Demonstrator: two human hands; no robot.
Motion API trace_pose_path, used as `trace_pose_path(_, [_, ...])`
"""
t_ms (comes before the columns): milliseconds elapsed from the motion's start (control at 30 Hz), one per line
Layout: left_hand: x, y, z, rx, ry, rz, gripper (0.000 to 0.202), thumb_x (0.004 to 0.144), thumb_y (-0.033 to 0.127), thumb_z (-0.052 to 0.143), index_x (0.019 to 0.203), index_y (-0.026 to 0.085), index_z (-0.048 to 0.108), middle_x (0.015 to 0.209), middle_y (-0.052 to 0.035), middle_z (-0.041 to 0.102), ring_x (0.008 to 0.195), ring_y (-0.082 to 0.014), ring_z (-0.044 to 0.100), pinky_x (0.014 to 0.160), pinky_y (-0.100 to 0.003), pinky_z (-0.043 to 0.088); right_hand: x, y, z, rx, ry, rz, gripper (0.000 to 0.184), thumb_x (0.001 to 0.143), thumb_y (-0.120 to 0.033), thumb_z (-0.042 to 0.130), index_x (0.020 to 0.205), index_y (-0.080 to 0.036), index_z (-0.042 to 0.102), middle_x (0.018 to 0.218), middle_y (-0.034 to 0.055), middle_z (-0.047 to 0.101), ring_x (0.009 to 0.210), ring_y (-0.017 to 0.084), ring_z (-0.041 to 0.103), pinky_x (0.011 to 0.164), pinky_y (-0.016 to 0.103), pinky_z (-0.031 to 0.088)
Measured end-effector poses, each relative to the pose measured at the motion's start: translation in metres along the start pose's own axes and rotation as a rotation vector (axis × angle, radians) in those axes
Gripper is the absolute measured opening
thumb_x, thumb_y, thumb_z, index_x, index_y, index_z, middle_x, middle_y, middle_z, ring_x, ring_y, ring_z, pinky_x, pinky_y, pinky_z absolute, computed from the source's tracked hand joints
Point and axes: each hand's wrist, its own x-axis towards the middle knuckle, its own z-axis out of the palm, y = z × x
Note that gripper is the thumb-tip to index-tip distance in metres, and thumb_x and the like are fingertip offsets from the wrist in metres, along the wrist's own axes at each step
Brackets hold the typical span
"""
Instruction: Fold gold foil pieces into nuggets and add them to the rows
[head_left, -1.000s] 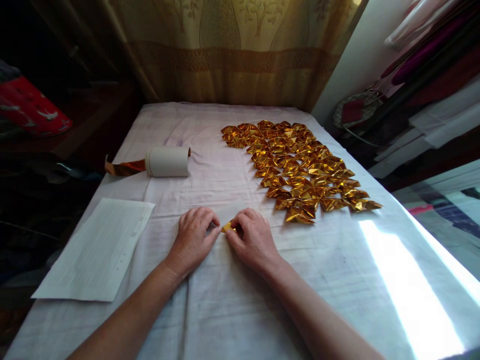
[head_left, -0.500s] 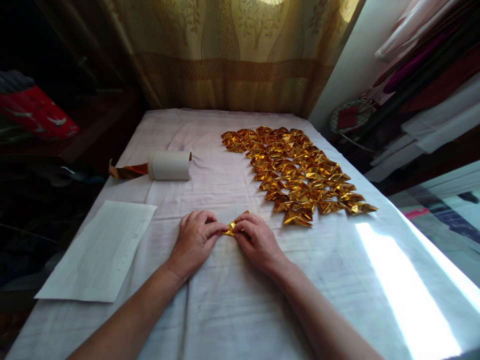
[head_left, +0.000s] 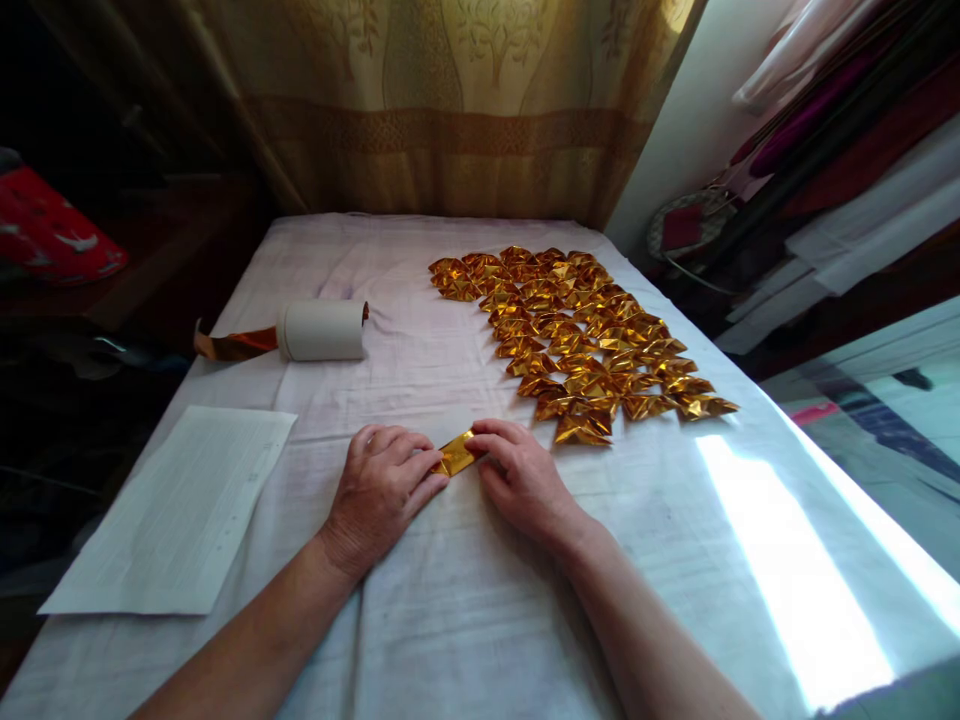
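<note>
On a flat, shiny gold foil strip (head_left: 457, 455), the left hand's (head_left: 384, 482) fingers clamp the left end, the right hand's (head_left: 523, 478) the right.

A second ago just a bit of the foil (head_left: 457, 456) peeked out by your fingers, but now you can see a flat, shiny strip of it between your left hand (head_left: 384, 485) and your right hand (head_left: 521, 480). Your fingertips have moved farther apart, one set at each end of that strip. Your view has turned a little too, so the roll (head_left: 324, 331), the paper (head_left: 176, 510) and the gold shapes (head_left: 585, 345) show up more to the left than half a second ago.
</note>
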Motion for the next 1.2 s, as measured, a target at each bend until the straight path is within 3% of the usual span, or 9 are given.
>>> trace_pose_path(367, [-0.004,0.004,-0.005,0.108,-0.029,-0.011,0.020,0.081,0.037,0.074,0.095,0.023,0.070,0.091,-0.0026,0.067,0.089,-0.0224,0.055,0.082,-0.037,0.039,-0.002,-0.007,0.002,0.067,-0.035,-0.017,0.034,0.076,-0.005,0.058,0.103,-0.022,0.069,0.114,0.0091,0.066,0.108,0.022,0.061,0.094,0.040,0.052])
trace_pose_path(533, [-0.007,-0.001,-0.001,0.144,-0.067,0.006,0.016,0.085,0.034,0.070,0.098,0.023,0.069,0.087,-0.0013,0.066,0.081,-0.0207,0.056,0.075,-0.035,0.041,-0.001,-0.008,0.001,0.068,-0.051,-0.034,0.038,0.074,-0.003,0.055,0.103,-0.022,0.070,0.112,0.0089,0.066,0.106,0.021,0.061,0.093,0.038,0.052])
trace_pose_path(667, [-0.009,-0.007,0.002,0.209,-0.018,0.085,0.018,0.093,0.033,0.060,0.101,0.020,0.068,0.088,-0.0031,0.068,0.078,-0.0194,0.058,0.071,-0.034,0.042,-0.001,-0.007,0.001,0.068,-0.056,-0.052,0.036,0.074,-0.003,0.055,0.101,-0.021,0.070,0.112,0.0091,0.066,0.105,0.021,0.061,0.093,0.038,0.052])
trace_pose_path(800, [-0.010,-0.013,0.003,0.218,0.043,0.134,0.018,0.096,0.031,0.055,0.098,0.019,0.069,0.089,-0.0036,0.070,0.079,-0.0194,0.060,0.072,-0.034,0.043,-0.001,-0.005,0.000,0.038,-0.063,-0.086,0.035,0.077,-0.004,0.056,0.104,-0.021,0.070,0.115,0.0103,0.065,0.107,0.021,0.060,0.093,0.038,0.052])
trace_pose_path(1033, [-0.010,-0.024,-0.001,0.140,0.037,0.185,0.021,0.098,0.029,0.051,0.097,0.020,0.070,0.090,-0.0037,0.071,0.083,-0.0188,0.061,0.079,-0.035,0.046,0.003,-0.007,-0.002,-0.089,-0.068,-0.181,0.023,0.089,-0.012,0.056,0.105,-0.020,0.071,0.116,0.0124,0.065,0.105,0.023,0.061,0.090,0.038,0.053])
trace_pose_path(1200, [-0.012,-0.019,0.001,0.105,0.053,0.240,0.029,0.101,0.022,0.041,0.103,0.017,0.069,0.098,-0.0060,0.071,0.092,-0.0192,0.062,0.086,-0.034,0.050,0.004,-0.006,0.000,-0.089,-0.067,-0.188,0.017,0.095,-0.020,0.055,0.098,-0.023,0.072,0.107,0.0080,0.069,0.096,0.020,0.062,0.086,0.035,0.052])
